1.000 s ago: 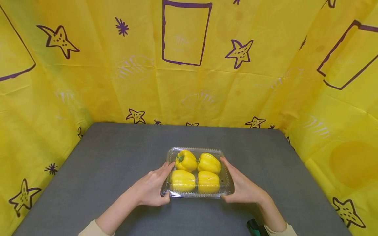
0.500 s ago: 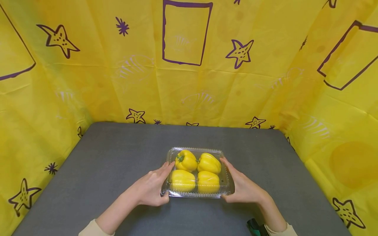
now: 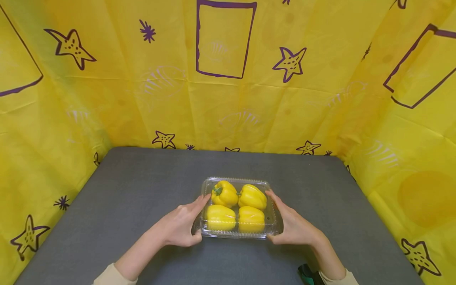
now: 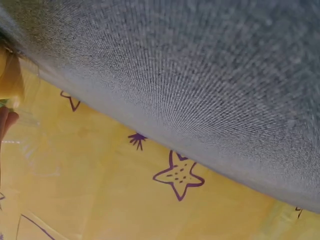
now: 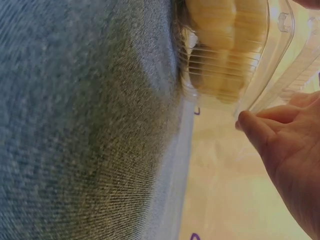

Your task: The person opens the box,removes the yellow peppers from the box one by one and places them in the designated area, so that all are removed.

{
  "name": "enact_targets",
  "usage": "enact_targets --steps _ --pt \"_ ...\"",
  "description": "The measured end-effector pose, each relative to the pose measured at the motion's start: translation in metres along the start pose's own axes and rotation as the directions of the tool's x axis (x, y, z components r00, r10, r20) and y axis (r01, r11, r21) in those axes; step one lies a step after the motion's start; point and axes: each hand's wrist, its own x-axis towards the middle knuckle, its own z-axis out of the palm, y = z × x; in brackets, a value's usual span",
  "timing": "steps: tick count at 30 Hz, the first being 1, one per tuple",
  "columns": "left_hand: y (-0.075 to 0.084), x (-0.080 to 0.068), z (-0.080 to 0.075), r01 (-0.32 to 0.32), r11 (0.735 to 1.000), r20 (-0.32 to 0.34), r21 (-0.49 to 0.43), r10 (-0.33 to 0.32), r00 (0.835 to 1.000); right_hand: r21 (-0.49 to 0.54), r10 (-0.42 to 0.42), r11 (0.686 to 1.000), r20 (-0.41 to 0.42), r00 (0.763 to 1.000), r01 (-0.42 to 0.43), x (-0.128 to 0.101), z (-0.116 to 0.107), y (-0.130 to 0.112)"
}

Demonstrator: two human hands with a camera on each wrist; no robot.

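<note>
The right hand's (image 3: pixel 297 227) thumb and finger pinch the right rim of a clear container (image 3: pixel 235 235); the left hand (image 3: pixel 179 227) spreads along its left side, whether gripping I cannot tell. Inside sit four yellow peppers (image 3: pixel 221 217), two rows deep. The container is near-center of a gray table (image 3: pixel 156 182), a yellow cloth (image 3: pixel 142 114) beyond.

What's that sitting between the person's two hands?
Between the left hand and the right hand is a clear plastic box with four yellow peppers inside. The head view shows this.
</note>
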Motion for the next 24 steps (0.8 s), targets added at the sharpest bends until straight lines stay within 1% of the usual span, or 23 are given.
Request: enact_targets --steps 7,11,14,15,18,20,22,24 --pt "-0.002 -0.001 0.000 -0.001 1.000 -0.010 -0.008 0.001 1.000 0.007 -0.002 1.000 -0.007 1.000 0.002 -0.001 0.002 0.001" --pt "-0.001 -0.003 -0.002 -0.009 1.000 -0.025 -0.006 0.009 1.000 -0.001 0.004 1.000 0.006 1.000 -0.004 -0.001 0.002 0.000" --pt "-0.001 -0.005 -0.002 -0.013 1.000 -0.037 -0.018 0.012 0.999 0.010 0.016 1.000 0.025 1.000 -0.016 -0.001 -0.003 -0.015" --pt "-0.001 -0.006 -0.001 -0.012 1.000 -0.039 -0.023 0.012 0.999 0.008 0.016 1.000 0.025 1.000 -0.016 -0.002 -0.003 -0.015" --pt "-0.003 -0.008 0.000 -0.019 0.999 -0.060 -0.043 0.017 0.998 -0.008 0.012 1.000 0.031 0.999 -0.012 -0.003 -0.004 -0.014" --pt "-0.003 -0.009 0.000 -0.022 0.998 -0.076 -0.056 0.018 0.997 -0.027 0.001 1.000 0.020 1.000 0.000 -0.004 0.001 -0.004" --pt "-0.004 -0.010 0.001 -0.008 0.997 -0.082 -0.077 0.001 0.997 -0.043 -0.003 0.999 0.010 1.000 0.004 -0.005 0.003 0.001" --pt "-0.004 -0.011 0.000 0.028 0.994 -0.078 -0.109 -0.036 0.996 -0.040 -0.002 0.999 0.001 1.000 0.002 -0.005 0.003 0.002"
